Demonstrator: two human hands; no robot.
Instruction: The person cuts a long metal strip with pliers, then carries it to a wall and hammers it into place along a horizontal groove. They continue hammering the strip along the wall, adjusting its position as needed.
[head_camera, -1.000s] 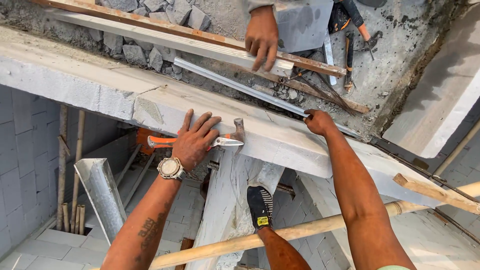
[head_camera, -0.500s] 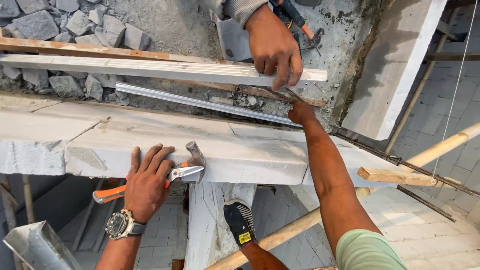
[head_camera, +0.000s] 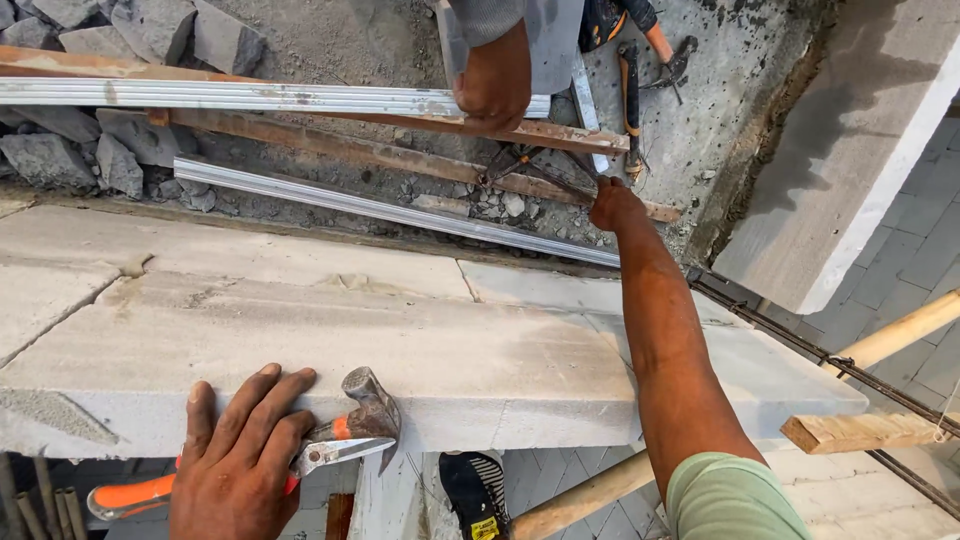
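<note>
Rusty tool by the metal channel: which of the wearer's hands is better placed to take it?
Right. The right hand is stretched out to the rusty tool, at its end, while the left hand lies flat at the slab edge over the hammer.

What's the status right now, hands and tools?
Left hand flat on the concrete beam, pinning an orange-handled claw hammer. Right hand reaching to thin metal rods; grip unclear. Another person's hand on the metal channel.

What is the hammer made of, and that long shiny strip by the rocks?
The hammer seems to have a dull, rusty steel head and an orange handle, likely rubber or plastic. The long strip looks like thin folded metal, pale grey and shiny, probably galvanised steel or aluminium.
</note>
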